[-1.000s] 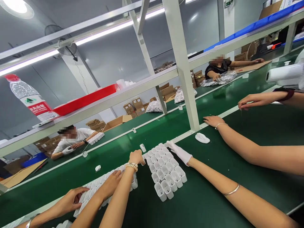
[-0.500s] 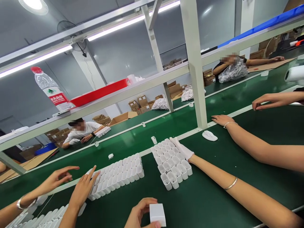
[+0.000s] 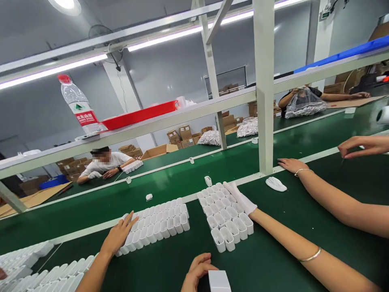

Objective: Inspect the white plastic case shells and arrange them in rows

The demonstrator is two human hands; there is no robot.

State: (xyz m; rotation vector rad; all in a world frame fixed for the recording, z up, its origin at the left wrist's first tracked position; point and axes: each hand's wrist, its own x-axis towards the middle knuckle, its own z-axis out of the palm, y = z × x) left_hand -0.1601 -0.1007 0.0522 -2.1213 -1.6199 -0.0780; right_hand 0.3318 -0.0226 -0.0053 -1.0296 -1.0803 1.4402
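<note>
My left hand (image 3: pixel 197 271), bare, is at the bottom edge with its fingers curled against a small white box (image 3: pixel 220 280). Its thumb is hidden, and the frame cuts off the lower part of the box. My right hand (image 3: pixel 241 198) wears a white glove and lies stretched out along the right side of a block of white open-topped cups (image 3: pixel 225 205). A silver bangle (image 3: pixel 311 254) circles that forearm. Left of this block stands a second block of white cups (image 3: pixel 158 223), with a co-worker's bare hand (image 3: pixel 120 233) at its left end.
A white glove (image 3: pixel 276 184) lies beyond my right hand, near another co-worker's hand (image 3: pixel 291 165). More white cups (image 3: pixel 60 273) stand lower left. A post (image 3: pixel 264 89) rises from the green bench, carrying a shelf with a bottle (image 3: pixel 80 107) and red tray (image 3: pixel 139 114).
The view has shifted, and the white box sits lower in the frame. The left co-worker's braceleted hand has drawn away out of view. My gloved hand stays against the cups.
</note>
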